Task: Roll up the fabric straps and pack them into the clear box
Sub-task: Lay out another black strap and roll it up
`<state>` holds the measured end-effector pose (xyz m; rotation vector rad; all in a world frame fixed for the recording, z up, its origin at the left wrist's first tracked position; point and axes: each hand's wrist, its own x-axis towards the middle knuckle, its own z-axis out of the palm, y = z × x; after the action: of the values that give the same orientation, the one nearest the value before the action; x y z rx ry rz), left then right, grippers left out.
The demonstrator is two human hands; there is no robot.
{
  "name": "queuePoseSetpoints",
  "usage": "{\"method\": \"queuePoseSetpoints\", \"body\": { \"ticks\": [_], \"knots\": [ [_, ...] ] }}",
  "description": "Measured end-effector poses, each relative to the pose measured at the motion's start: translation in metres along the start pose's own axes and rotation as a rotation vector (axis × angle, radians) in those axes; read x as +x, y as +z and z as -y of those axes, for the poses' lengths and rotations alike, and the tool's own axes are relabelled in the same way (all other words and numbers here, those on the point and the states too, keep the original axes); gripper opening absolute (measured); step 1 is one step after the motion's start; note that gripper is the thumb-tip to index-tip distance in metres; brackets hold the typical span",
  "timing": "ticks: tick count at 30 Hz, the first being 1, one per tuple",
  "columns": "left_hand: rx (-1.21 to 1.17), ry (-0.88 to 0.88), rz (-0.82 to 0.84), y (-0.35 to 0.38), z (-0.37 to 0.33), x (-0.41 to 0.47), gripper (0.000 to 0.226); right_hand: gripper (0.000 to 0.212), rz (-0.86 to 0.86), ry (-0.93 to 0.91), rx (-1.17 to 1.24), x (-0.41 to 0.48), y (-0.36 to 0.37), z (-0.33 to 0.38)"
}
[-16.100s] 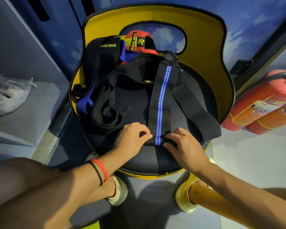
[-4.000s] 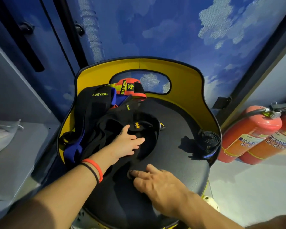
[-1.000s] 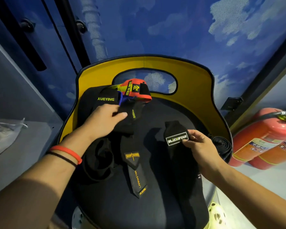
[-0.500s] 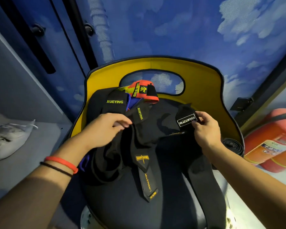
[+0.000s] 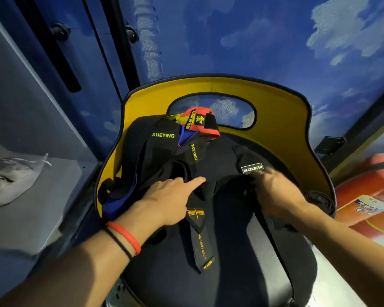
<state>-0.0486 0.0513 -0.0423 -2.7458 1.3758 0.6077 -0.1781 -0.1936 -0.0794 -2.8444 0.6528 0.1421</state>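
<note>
**A:** Where are the straps?

**B:** The straps (image 5: 155, 156) are heaped on the seat (image 5: 231, 273), centre-left in the frame. They are mostly black, with one red and some blue. One black strap (image 5: 245, 157) lies apart from the heap. Its label (image 5: 252, 169) is right of centre and its length runs under the right hand (image 5: 277, 191) toward the lower right. A roll (image 5: 319, 199) sits at the seat's right edge. No box is in view.

**A:** And the hands?

**B:** The left hand (image 5: 171, 196) lies flat on the heap with fingers straight and forefinger pointing, gripping nothing. The right hand is blurred just below the label. It touches the strap, but I cannot tell whether it pinches it.

**A:** How will it handle?

**B:** I'd judge it light, soft and limp, likely to flop and unwind unless kept taut. Take it at the stiffer labelled end, fingers across the width. Roll from there with the tail flat on the seat.
</note>
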Motion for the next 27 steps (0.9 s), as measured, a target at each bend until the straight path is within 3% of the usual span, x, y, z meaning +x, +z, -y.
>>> {"method": "queuePoseSetpoints", "body": {
  "ticks": [2, 4, 7, 11, 14, 17, 21, 22, 24, 27],
  "knots": [
    [-0.012, -0.036, -0.003, -0.002, 0.003, 0.007, 0.076, 0.067, 0.205, 0.016, 0.008, -0.007, 0.003, 0.007],
    [-0.059, -0.072, 0.053, -0.004, 0.006, 0.008, 0.071, 0.076, 0.305, 0.090, 0.097, -0.010, 0.002, 0.016],
    [-0.097, -0.113, 0.082, -0.005, 0.011, 0.009, 0.061, 0.070, 0.343, 0.172, 0.256, -0.005, 0.001, 0.021],
    [-0.371, -0.168, 0.020, -0.005, 0.019, 0.009, 0.046, 0.068, 0.371, 0.124, 0.455, 0.000, 0.003, 0.020],
    [-0.562, -0.183, -0.076, -0.010, 0.026, 0.012, 0.038, 0.064, 0.289, 0.120, 0.548, 0.002, 0.004, 0.016],
    [-0.704, -0.177, -0.220, -0.021, 0.029, 0.015, 0.028, 0.061, 0.072, 0.144, 0.655, 0.009, 0.003, 0.006],
    [-0.938, -0.166, -0.279, -0.034, 0.025, 0.015, 0.054, 0.025, -0.227, 0.227, 1.062, 0.018, -0.020, 0.020],
    [-0.995, -0.168, -0.277, -0.035, 0.023, 0.016, 0.055, 0.022, -0.217, 0.235, 1.185, 0.019, -0.028, 0.028],
    [-1.049, -0.186, -0.291, -0.034, 0.019, 0.017, 0.039, 0.020, -0.039, 0.164, 1.380, 0.017, -0.040, 0.042],
    [-1.049, -0.228, -0.323, -0.033, 0.015, 0.017, 0.008, 0.033, 0.220, 0.063, 1.405, 0.009, -0.045, 0.055]
  ]
}}
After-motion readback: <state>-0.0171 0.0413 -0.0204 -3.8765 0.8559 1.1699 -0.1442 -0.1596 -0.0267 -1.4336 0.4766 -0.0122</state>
